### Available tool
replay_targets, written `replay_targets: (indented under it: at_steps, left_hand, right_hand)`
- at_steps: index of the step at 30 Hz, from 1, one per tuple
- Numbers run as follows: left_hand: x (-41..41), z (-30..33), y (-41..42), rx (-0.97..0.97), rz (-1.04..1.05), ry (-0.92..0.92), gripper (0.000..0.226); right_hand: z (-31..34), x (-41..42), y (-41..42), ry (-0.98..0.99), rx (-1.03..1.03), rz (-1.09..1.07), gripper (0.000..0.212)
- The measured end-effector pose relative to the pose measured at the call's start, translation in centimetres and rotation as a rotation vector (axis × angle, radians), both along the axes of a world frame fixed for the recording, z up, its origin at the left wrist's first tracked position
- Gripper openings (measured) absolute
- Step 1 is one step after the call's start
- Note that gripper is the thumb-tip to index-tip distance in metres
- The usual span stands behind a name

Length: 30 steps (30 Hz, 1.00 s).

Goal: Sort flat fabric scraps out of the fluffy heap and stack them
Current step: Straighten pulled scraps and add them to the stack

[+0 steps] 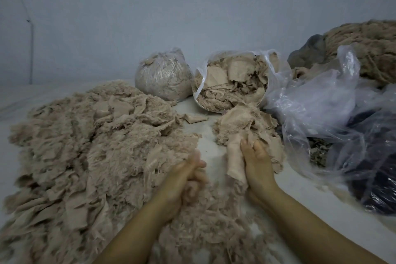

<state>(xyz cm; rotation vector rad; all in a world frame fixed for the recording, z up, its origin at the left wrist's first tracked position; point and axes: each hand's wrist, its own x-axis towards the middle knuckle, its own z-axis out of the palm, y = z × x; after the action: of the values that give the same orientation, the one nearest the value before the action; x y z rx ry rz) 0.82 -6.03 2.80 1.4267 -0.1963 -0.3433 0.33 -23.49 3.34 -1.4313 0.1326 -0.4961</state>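
- Head view: fluffy beige heap (pixel 85 146) spread over left of pale worktop (pixel 205 146).
- Left hand (pixel 186 176) blurred, fingers curled round a tuft of fluff at heap's near edge.
- Right hand (pixel 257 165) gripping flat fabric scrap (pixel 234 161), at near edge of small stack of scraps (pixel 237 126).
- Behind: tied plastic bag (pixel 162 75), open scrap-filled bag (pixel 233 79).
- Far right: crumpled clear plastic (pixel 321 100).

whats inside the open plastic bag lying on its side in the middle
The open plastic bag holds beige flat fabric scraps mixed with frayed fluffy bits, some spilling out at its mouth. Whatever lies deeper inside or at the bottom is covered by the top pieces.
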Motion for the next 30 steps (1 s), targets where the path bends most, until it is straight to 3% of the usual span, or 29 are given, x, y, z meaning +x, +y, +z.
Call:
replay_targets:
  at_steps: [3, 6, 10, 15, 20, 22, 25, 28, 30]
  left_hand:
    - [-1.4, -0.1, -1.6, 0.017, -0.244, 0.098, 0.041]
    - [-1.4, -0.3, -2.0, 0.005, -0.163, 0.096, 0.022]
    - [-0.4, -0.1, -0.3, 0.048, -0.078, 0.045, 0.022]
    - [-1.0, 0.1, -0.5, 0.123, -0.194, 0.039, 0.039]
    - [-1.8, -0.2, -1.9, 0.168, -0.270, 0.029, 0.030]
    - [-1.5, -0.1, -1.4, 0.149, -0.301, -0.008, 0.015]
    - [-1.1, 0.3, 0.1, 0.234, -0.317, -0.126, 0.010]
    - [-0.7, 0.9, 1.6, 0.304, -0.350, -0.179, 0.016]
    - [-0.2, 1.1, 2.2, 0.416, -0.264, -0.344, 0.015]
  right_hand:
    - [-0.8, -0.5, 1.8, -0.035, -0.086, 0.066, 0.022]
    - [-0.6, -0.4, 1.3, -0.039, -0.083, 0.006, 0.018]
    - [0.6, 0.1, -0.4, -0.053, -0.015, -0.123, 0.026]
    - [0.1, 0.1, 0.1, -0.043, -0.067, -0.084, 0.025]
    - [-1.0, -0.2, 1.7, -0.062, -0.131, -0.004, 0.023]
    - [-0.8, 0.1, 1.0, -0.073, -0.090, -0.046, 0.021]
    - [0.1, 1.3, -1.6, -0.027, -0.030, -0.214, 0.017]
    - [0.2, 2.2, -4.8, 0.083, -0.326, -0.342, 0.017]
    - [-0.1, 2.1, -5.8, 0.217, -0.598, -0.401, 0.037]
